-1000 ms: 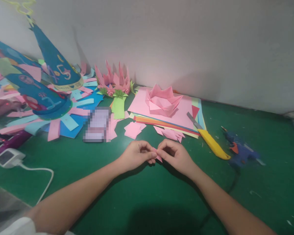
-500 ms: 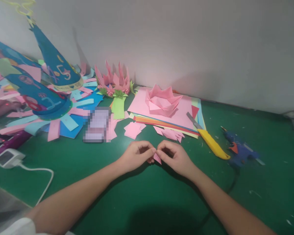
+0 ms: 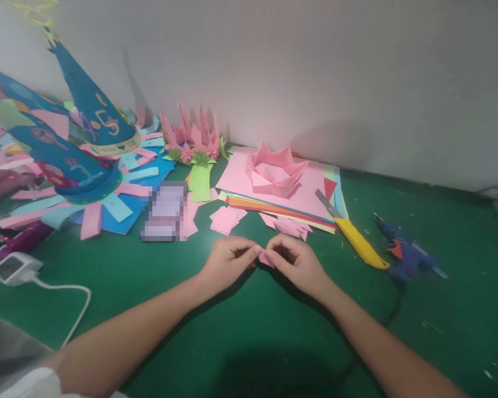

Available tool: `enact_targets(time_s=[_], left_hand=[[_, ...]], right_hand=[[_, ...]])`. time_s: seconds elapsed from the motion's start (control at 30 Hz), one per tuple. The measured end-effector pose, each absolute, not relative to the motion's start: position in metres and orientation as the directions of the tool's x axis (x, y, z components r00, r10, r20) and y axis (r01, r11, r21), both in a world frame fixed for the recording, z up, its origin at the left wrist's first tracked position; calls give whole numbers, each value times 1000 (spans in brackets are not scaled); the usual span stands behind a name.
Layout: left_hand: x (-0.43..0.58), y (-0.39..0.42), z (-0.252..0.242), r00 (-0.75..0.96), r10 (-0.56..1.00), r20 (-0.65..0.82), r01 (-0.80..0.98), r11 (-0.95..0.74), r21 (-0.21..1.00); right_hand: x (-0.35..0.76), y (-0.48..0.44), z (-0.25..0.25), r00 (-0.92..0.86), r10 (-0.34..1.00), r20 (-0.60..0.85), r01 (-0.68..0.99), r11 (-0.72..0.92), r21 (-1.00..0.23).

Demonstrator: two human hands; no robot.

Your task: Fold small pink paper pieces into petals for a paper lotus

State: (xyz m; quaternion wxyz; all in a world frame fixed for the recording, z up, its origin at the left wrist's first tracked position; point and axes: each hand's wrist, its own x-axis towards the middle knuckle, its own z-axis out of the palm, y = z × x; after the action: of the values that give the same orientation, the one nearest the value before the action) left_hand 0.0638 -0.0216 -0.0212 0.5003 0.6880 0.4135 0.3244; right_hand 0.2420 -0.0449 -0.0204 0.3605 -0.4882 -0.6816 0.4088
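A small piece of pink paper [image 3: 265, 258] is pinched between my two hands, above the green tabletop. My left hand [image 3: 230, 262] is closed with thumb and fingertips at the paper's left side. On the other side, my right hand [image 3: 294, 261] grips it between thumb and forefinger. The fingers hide part of the paper, so its folds are hard to make out. Just beyond my hands lie small pink paper pieces [image 3: 226, 220] and a second loose pile of pink pieces [image 3: 289, 225].
Behind, a pink folded paper flower [image 3: 276, 171] sits on stacked coloured sheets [image 3: 232, 179]. To the right lie a yellow utility knife [image 3: 363, 244], blade out, and a blue glue gun [image 3: 413, 257]. At left are a phone [image 3: 165, 213], paper cone hats [image 3: 93, 105] and a white cable [image 3: 85, 304].
The pink paper has turned between my fingers; its point hung downward before and now it lies flatter. My left fingers have shifted slightly up and left.
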Motion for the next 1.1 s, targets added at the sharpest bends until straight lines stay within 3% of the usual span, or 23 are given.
enact_targets(time_s=[0.13, 0.33, 0.43, 0.57, 0.7, 0.83, 1.1], left_hand=[[64, -18, -22, 457, 879, 138, 324, -309, 894], [63, -19, -24, 418, 908, -20, 338, -135, 931], [62, -18, -24, 461, 887, 1, 364, -190, 912], [57, -14, -25, 554, 794, 249, 493, -554, 670], [51, -13, -25, 639, 667, 382, 519, -741, 426], [50, -19, -25, 751, 557, 355, 473, -828, 300], [54, -27, -24, 766, 597, 236, 544, -799, 255]], right_hand=[[241, -44, -21, -255, 962, 100, 447, 210, -869], [243, -43, -23, -281, 952, 121, 492, 251, -834], [244, -44, -25, -298, 943, 147, 529, 292, -797], [243, -43, -27, -327, 917, 229, 632, 392, -668], [242, -41, -29, -346, 903, 257, 683, 430, -590], [243, -40, -29, -338, 906, 256, 693, 424, -583], [245, -41, -31, -341, 908, 244, 691, 418, -590]])
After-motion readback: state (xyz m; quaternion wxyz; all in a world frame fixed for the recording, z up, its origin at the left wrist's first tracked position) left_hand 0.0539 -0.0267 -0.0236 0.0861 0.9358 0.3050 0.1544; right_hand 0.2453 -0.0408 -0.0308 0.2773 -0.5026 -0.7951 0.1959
